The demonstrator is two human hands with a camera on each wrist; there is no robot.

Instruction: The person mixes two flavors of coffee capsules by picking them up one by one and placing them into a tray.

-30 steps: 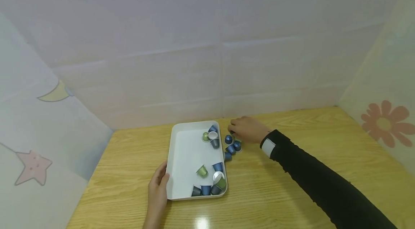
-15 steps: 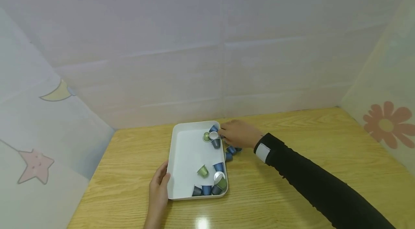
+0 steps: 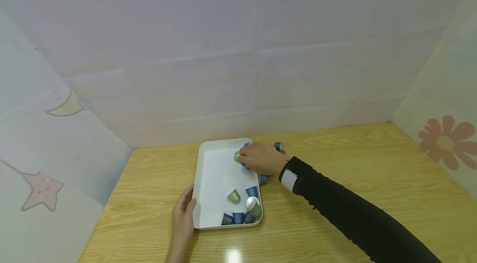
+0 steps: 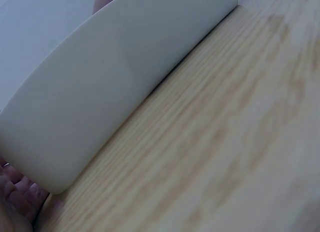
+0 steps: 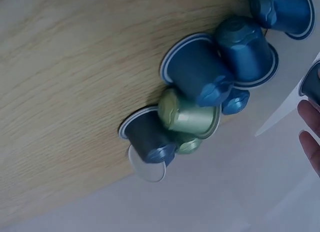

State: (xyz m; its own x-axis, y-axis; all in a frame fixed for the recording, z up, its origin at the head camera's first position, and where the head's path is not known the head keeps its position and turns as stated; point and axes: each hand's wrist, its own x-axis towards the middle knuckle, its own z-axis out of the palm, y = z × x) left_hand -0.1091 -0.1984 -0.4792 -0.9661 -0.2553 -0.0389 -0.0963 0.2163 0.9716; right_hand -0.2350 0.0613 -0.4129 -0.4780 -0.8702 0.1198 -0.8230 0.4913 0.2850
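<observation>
A white rectangular tray (image 3: 214,172) lies on the table, with green, blue and dark coffee capsules along its right side and near corner. My left hand (image 3: 183,213) grips the tray's left edge; the left wrist view shows fingers (image 4: 25,194) by its outer wall. Over the tray's far right part is my right hand (image 3: 262,158), its fingers pinching a dark blue capsule (image 5: 312,85), cut off by the frame edge in the right wrist view. Beneath that hand, a green capsule (image 3: 237,157) shows beside the fingertips, and other capsules there are partly covered.
Just right of the tray, several loose capsules lie on the wooden table (image 3: 335,180), partly hidden by the right hand; the right wrist view shows blue ones (image 5: 197,66) and a green one (image 5: 187,114) heaped together. A pale wall (image 3: 223,105) stands behind the table.
My right hand has moved left from the loose capsules beside the tray, across its right rim, to over the capsules inside. The left hand stays at the tray's edge.
</observation>
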